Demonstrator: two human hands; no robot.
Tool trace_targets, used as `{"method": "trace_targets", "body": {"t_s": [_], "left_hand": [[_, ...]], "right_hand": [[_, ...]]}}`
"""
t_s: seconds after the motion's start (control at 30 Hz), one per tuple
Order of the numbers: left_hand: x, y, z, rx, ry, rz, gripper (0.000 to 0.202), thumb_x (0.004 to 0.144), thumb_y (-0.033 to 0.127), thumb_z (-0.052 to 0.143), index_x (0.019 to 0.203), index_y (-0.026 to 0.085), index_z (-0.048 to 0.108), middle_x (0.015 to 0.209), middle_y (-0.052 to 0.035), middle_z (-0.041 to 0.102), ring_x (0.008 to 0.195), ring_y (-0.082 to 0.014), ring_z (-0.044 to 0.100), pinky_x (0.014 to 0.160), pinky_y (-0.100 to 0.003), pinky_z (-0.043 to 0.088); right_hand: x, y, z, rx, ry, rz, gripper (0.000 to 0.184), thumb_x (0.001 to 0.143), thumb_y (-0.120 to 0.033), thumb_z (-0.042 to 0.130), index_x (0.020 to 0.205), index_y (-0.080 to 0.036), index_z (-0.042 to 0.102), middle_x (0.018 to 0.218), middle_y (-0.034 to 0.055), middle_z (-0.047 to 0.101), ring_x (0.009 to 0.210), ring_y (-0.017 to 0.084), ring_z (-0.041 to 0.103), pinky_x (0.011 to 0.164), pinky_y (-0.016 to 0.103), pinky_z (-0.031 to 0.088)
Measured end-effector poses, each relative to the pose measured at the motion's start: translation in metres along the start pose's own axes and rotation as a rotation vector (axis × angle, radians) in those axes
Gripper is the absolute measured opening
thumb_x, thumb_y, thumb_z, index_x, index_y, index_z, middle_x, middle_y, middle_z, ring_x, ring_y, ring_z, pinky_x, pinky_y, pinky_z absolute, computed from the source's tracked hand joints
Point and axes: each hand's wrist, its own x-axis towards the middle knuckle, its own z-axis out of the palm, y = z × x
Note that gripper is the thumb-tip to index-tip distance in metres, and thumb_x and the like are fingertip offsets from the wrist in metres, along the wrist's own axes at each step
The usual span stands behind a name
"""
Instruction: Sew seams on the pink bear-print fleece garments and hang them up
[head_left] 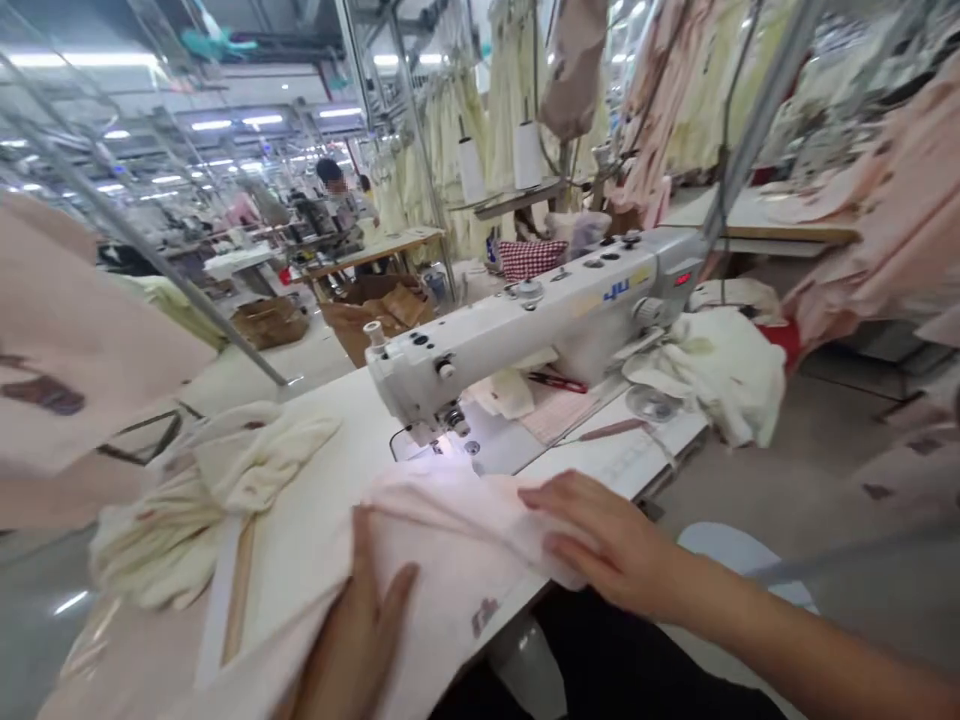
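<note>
A pale pink garment (442,545) lies on the white sewing table (330,470), its far edge under the lit needle area (457,430) of a white sewing machine (540,320). My left hand (360,625) rests flat on the near part of the pink cloth, fingers stretched out. Fingers together and extended, my right hand (607,545) presses on the cloth's right edge near the table's rim. Neither hand grips anything.
A heap of cream fabric (202,510) lies left on the table, another cream bundle (720,370) right of the machine. Red scissors (559,382) lie under the machine arm. Pink garments (67,330) hang left and right. A person (334,190) works at a far table.
</note>
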Motion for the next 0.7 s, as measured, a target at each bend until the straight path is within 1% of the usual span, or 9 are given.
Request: {"method": "trace_targets", "body": {"t_s": [0.13, 0.23, 0.3, 0.37, 0.47, 0.53, 0.6, 0.67, 0.7], "left_hand": [[0.005, -0.032, 0.002, -0.111, -0.062, -0.062, 0.074, 0.087, 0.042, 0.046, 0.145, 0.030, 0.002, 0.155, -0.0018, 0.006, 0.141, -0.0206, 0.004, 0.115, -0.046, 0.006], [-0.004, -0.042, -0.025, -0.172, -0.082, -0.106, 0.078, 0.079, 0.047, 0.056, 0.144, 0.029, 0.016, 0.153, -0.0025, 0.016, 0.140, -0.0235, 0.011, 0.115, -0.047, 0.013], [-0.008, -0.031, -0.046, -0.239, -0.073, -0.172, 0.066, 0.076, 0.050, 0.058, 0.135, 0.028, 0.038, 0.144, -0.0057, 0.038, 0.134, -0.0277, 0.030, 0.110, -0.048, 0.028], [-0.004, -0.008, -0.056, -0.299, 0.035, -0.220, 0.049, 0.078, 0.052, 0.055, 0.119, 0.025, 0.053, 0.119, -0.0070, 0.060, 0.115, -0.0272, 0.053, 0.096, -0.043, 0.045], [0.020, 0.034, -0.046, -0.167, 0.158, -0.111, 0.041, 0.084, 0.047, 0.045, 0.116, 0.023, 0.053, 0.109, -0.0063, 0.060, 0.085, -0.0197, 0.062, 0.077, -0.033, 0.051], [0.038, 0.053, -0.030, 0.024, 0.001, -0.017, 0.041, 0.082, 0.039, 0.047, 0.119, 0.022, 0.052, 0.119, -0.0083, 0.055, 0.078, -0.0175, 0.061, 0.073, -0.032, 0.049], [0.051, 0.060, -0.019, 0.129, -0.183, 0.013, 0.027, 0.076, 0.032, 0.052, 0.100, 0.022, 0.061, 0.106, -0.0054, 0.059, 0.073, -0.0167, 0.061, 0.069, -0.030, 0.047], [0.053, 0.055, -0.023, 0.141, -0.228, 0.022, 0.011, 0.075, 0.029, 0.051, 0.073, 0.022, 0.060, 0.084, -0.0011, 0.061, 0.072, -0.0168, 0.061, 0.068, -0.028, 0.045], [0.051, 0.050, -0.031, 0.140, -0.195, 0.017, 0.016, 0.079, 0.030, 0.046, 0.069, 0.022, 0.056, 0.076, -0.0002, 0.060, 0.071, -0.0167, 0.060, 0.067, -0.028, 0.045]], "right_hand": [[-0.027, 0.008, 0.015, -0.091, -0.246, -0.084, 0.042, 0.090, -0.035, 0.053, 0.129, -0.022, 0.045, 0.129, 0.0109, 0.050, 0.120, 0.024, 0.043, 0.100, 0.041, 0.038], [-0.028, 0.027, 0.011, -0.237, -0.192, 0.016, 0.041, 0.088, -0.033, 0.054, 0.127, -0.020, 0.048, 0.123, 0.0145, 0.051, 0.113, 0.027, 0.047, 0.090, 0.045, 0.042], [-0.022, 0.034, 0.005, -0.303, -0.198, 0.084, 0.035, 0.088, -0.030, 0.053, 0.122, -0.020, 0.052, 0.105, 0.0125, 0.057, 0.097, 0.025, 0.053, 0.080, 0.043, 0.044], [-0.014, 0.029, 0.001, -0.296, -0.223, 0.072, 0.023, 0.089, -0.025, 0.047, 0.109, -0.019, 0.058, 0.089, 0.0090, 0.060, 0.084, 0.022, 0.054, 0.073, 0.039, 0.044], [-0.003, 0.004, -0.004, -0.100, -0.208, 0.036, 0.022, 0.091, -0.020, 0.035, 0.092, -0.018, 0.057, 0.082, 0.0064, 0.060, 0.077, 0.017, 0.056, 0.068, 0.031, 0.045], [0.003, -0.014, -0.010, 0.066, -0.217, 0.068, 0.023, 0.092, -0.021, 0.032, 0.088, -0.019, 0.054, 0.082, 0.0040, 0.061, 0.075, 0.014, 0.057, 0.066, 0.026, 0.046], [0.005, -0.024, -0.021, 0.163, -0.296, 0.134, 0.020, 0.094, -0.026, 0.034, 0.089, -0.021, 0.053, 0.078, 0.0007, 0.061, 0.068, 0.012, 0.059, 0.061, 0.023, 0.046], [0.005, -0.021, -0.036, 0.132, -0.396, 0.180, 0.013, 0.090, -0.030, 0.045, 0.099, -0.025, 0.054, 0.074, -0.0010, 0.061, 0.063, 0.012, 0.061, 0.056, 0.021, 0.045], [0.004, -0.016, -0.043, 0.070, -0.437, 0.189, 0.019, 0.086, -0.029, 0.053, 0.105, -0.027, 0.054, 0.074, -0.0013, 0.062, 0.063, 0.013, 0.062, 0.054, 0.021, 0.045]]}}
